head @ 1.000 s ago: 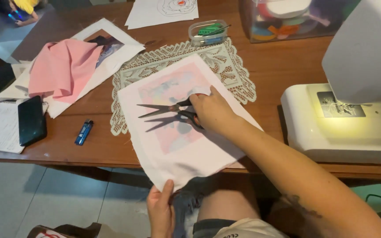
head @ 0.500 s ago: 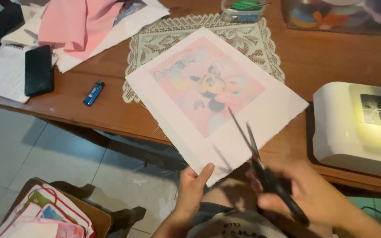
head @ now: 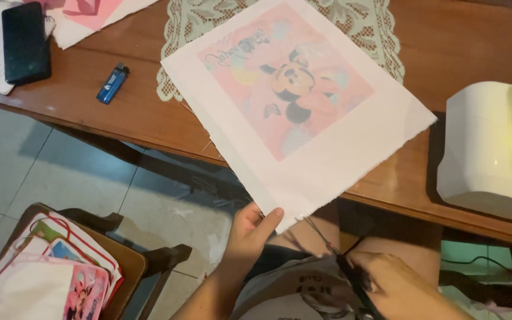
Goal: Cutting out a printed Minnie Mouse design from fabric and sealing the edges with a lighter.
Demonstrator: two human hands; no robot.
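The printed fabric sheet (head: 294, 106) is lying over the surface's (head: 149, 118) near edge, its corner hanging off. The left hand (head: 247, 234) is pinching that corner, and the right hand's (head: 395, 287) grip is closed round the scissors (head: 342, 264), whose blades are touching the hem. I'm guessing it's light, floppy stuff, best held taut right beside the cut. A blue lighter (head: 112, 83) is sitting near the left edge.

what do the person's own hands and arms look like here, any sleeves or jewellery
Both forearms are bare, with no sleeves reaching them. The left hand shows no ring, watch or glove. The right hand also looks ungloved and without jewellery, though it is blurred.
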